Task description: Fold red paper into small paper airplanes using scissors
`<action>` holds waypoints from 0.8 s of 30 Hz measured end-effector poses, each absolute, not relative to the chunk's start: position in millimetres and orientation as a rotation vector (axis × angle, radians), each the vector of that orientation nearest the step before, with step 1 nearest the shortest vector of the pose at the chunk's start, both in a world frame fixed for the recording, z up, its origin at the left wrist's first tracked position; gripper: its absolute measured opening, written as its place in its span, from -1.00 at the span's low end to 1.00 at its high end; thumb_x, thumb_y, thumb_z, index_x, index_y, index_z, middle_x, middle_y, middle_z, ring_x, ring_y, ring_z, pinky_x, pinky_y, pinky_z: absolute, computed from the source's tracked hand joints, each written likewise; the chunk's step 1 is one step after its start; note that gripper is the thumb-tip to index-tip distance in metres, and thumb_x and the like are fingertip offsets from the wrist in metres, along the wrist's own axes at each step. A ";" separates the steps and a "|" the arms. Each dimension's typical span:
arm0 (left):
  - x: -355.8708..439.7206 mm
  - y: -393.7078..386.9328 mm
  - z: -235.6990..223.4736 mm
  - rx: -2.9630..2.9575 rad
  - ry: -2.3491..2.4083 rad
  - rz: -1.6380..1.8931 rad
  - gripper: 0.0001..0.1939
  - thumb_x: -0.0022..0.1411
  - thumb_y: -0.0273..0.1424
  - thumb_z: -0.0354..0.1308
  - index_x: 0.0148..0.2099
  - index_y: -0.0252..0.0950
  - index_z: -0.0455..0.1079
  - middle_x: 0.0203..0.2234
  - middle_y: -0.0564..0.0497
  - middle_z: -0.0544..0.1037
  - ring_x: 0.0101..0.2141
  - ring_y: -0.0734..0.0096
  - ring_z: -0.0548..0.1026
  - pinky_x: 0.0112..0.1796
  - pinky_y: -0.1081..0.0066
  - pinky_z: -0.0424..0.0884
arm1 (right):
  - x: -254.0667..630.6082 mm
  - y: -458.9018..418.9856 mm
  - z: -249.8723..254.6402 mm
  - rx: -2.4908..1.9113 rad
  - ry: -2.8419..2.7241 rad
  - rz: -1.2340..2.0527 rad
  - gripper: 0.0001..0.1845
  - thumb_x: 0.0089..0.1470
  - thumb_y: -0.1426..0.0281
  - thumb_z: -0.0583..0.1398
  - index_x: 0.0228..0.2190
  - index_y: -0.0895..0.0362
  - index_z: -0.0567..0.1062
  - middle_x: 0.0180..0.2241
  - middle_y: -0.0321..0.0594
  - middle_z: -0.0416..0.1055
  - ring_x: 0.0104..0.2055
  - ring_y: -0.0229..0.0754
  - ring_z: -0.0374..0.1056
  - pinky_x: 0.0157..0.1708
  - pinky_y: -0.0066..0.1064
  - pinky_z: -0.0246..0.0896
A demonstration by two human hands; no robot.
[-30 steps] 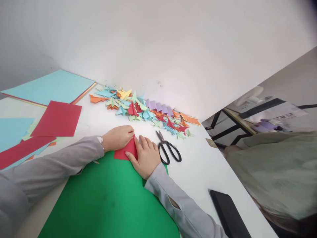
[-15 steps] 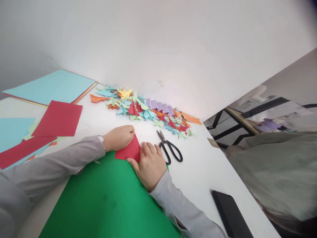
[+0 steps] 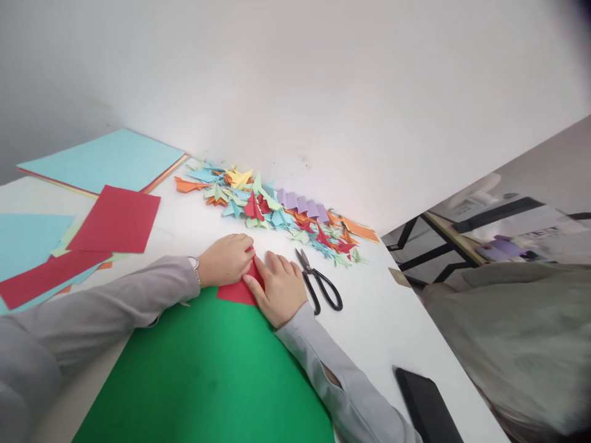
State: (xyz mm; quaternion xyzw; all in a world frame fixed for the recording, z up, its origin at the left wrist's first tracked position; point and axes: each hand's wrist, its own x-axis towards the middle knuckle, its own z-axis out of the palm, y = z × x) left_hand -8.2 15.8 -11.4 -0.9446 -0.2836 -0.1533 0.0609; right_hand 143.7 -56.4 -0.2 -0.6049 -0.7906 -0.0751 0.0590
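Two hands at one red square point(image 3: 235, 293), which lies at the far end of the green sheet point(image 3: 207, 369), on the counter point(image 3: 364, 320). Left hand point(image 3: 225, 258): fingers curled closed on the square's far corner. Right hand point(image 3: 281, 292): open, palm down, thumb and fingers spread, pressing the square's right side; part of the paper hidden beneath. Scissors point(image 3: 318, 280) just right of the right hand, blades slightly parted, tips toward the counter's far edge. Along that edge, by the wall point(image 3: 277, 92), a long heap of small folded papers point(image 3: 253, 200): orange, blue, green, yellow, red, purple. Flat orange paper point(image 3: 362, 231) at the heap's right end. Far left corner: large stack point(image 3: 108, 160), light blue on top. Nearer, toward the left edge, a larger red sheet point(image 3: 117, 220), red strip point(image 3: 50, 280) and blue paper point(image 3: 34, 240), overlapping. Black device point(image 3: 427, 403) near the right edge; small brown piece point(image 3: 399, 277) at the edge farther up. Beyond, a person in a grey-green top point(image 3: 521, 332), with a black-framed rack point(image 3: 450, 237) behind.
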 end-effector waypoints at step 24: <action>-8.9 16.8 -4.8 -2.885 -0.771 -0.403 -0.83 0.07 -0.47 0.03 -0.47 -0.39 0.43 -0.50 -0.14 0.40 -0.43 0.27 0.35 -0.37 0.28 0.29 | 146.9 -19.6 -1.9 -1.757 -2.524 -0.088 -0.35 0.13 -0.01 -0.03 0.08 0.14 0.30 0.22 -0.05 0.08 0.23 0.13 -0.03 0.11 0.06 -0.11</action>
